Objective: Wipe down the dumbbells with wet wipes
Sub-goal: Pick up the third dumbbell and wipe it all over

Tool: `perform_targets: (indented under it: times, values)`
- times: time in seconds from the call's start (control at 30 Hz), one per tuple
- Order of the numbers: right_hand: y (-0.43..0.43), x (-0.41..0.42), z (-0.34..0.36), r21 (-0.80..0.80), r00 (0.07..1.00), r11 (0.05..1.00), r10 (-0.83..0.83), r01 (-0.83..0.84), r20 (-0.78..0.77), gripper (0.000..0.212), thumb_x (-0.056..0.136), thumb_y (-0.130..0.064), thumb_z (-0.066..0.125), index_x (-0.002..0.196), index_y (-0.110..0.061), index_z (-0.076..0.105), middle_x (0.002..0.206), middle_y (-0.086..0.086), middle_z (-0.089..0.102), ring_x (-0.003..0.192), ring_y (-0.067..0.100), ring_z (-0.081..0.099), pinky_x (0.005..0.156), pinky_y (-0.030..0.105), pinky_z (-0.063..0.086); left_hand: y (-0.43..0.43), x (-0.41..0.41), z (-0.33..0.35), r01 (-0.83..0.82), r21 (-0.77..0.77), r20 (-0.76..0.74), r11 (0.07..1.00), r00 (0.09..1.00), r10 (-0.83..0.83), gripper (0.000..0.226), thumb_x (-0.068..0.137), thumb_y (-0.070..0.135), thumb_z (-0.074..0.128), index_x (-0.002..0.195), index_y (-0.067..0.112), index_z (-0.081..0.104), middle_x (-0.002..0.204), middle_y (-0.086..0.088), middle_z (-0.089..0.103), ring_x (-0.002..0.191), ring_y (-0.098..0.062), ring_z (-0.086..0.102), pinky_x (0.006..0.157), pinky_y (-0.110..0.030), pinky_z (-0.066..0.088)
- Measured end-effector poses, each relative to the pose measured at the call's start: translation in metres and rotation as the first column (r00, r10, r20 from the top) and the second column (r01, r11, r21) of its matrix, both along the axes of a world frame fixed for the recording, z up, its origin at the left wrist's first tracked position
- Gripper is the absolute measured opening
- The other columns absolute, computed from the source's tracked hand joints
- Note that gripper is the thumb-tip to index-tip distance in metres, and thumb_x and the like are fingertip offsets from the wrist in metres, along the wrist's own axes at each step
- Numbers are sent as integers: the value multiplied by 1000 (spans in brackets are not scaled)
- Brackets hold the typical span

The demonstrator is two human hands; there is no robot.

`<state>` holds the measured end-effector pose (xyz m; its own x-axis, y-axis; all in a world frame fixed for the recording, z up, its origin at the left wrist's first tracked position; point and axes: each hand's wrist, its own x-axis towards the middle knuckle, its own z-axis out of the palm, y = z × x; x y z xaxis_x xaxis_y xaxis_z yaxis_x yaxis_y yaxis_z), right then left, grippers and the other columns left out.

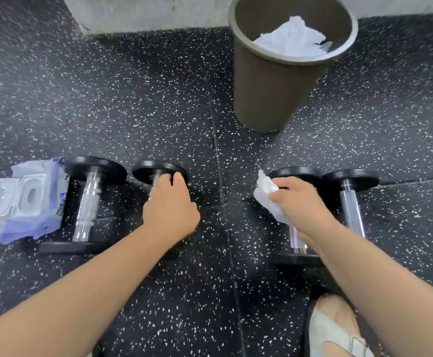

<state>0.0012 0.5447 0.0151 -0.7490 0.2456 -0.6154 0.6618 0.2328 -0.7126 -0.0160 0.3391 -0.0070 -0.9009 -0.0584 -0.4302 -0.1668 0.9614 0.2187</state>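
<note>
Dumbbells (86, 204), four of them, lie side by side on the speckled black floor (158, 99). Well to the left of the left hand's grip sits an opened wet wipes pack (24, 199), its lid flipped up, touching the far-left dumbbell (89, 176). Just right of that is the second dumbbell (158, 171). The left hand (170, 210) is curled round its handle, with the thumb up against the far plate. Across a bare stretch of floor, the right hand (300, 204) pinches a crumpled white wipe (265, 194) between fingers and thumb. That hand hangs over the handle of the third dumbbell (297, 173), whose bar shows below the wrist; whether the wipe touches the bar cannot be told. Immediately right of this grip lies the fourth dumbbell (351, 202), nobody touching it. Beyond the right hand stands a brown bin (269, 81) holding used wipes (292, 38). Near the right forearm, a foot in a pale sandal (336, 328) rests on the floor.
</note>
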Motion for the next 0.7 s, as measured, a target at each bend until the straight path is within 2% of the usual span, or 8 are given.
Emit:
perform_targets:
  times: [0.1,0.17,0.27,0.33,0.4,0.5,0.6,0.7]
  values:
    - [39,5,-7,158,994,983,-82,92,-67,28,89,-6,55,110,-21,65,92,-2,64,73,14,54,69,31,44,13,0,-3,66,38,-24,997,998,-66,60,92,31,54,143,12,29,145,-10,33,128,-30,37,99,-39,38]
    - [60,8,-15,259,995,961,-82,93,-53,25,90,-12,54,111,-18,65,93,-1,64,73,14,56,67,33,45,25,-3,-7,57,103,22,993,998,-59,65,92,30,55,147,14,25,151,-10,26,133,-28,34,103,-39,37]
    - [77,7,-32,341,994,933,-104,111,-37,25,92,-26,56,106,-8,67,86,12,65,77,28,62,80,45,52,44,-8,-13,40,195,85,980,995,-58,66,92,29,55,149,17,24,152,-7,22,135,-26,34,104,-38,37]
    - [80,3,-40,357,986,919,-149,167,-78,23,93,-24,52,108,-13,66,88,4,65,74,20,57,72,38,50,56,-9,-17,65,225,109,972,990,-91,65,92,28,55,149,17,25,151,-6,25,133,-24,37,103,-35,37]
    - [80,-2,-41,431,977,878,-168,209,-132,25,94,-15,46,113,-19,61,98,-1,64,79,18,54,63,31,40,67,-7,-17,104,226,143,969,980,-138,65,93,28,53,150,20,23,150,-5,25,130,-24,40,101,-34,38]
    - [73,2,-42,506,990,857,-37,100,-134,18,94,-14,43,105,-25,54,91,-5,59,81,20,55,65,33,42,80,-2,-9,189,216,175,958,958,-229,64,93,30,52,150,22,23,151,-1,24,126,-23,44,100,-35,41]
    - [64,14,-51,323,999,946,28,-20,-21,12,91,-19,53,101,-25,51,93,-5,60,82,17,58,72,36,51,88,2,2,239,226,206,944,936,-286,61,94,27,51,150,22,25,150,-2,30,126,-23,46,103,-36,41]
    - [61,13,-53,106,998,994,14,-21,66,11,88,-25,59,88,-18,50,78,-5,49,65,12,48,64,31,45,96,8,6,218,265,277,939,916,-291,56,94,23,51,146,20,33,129,-4,55,113,-21,57,96,-35,47]
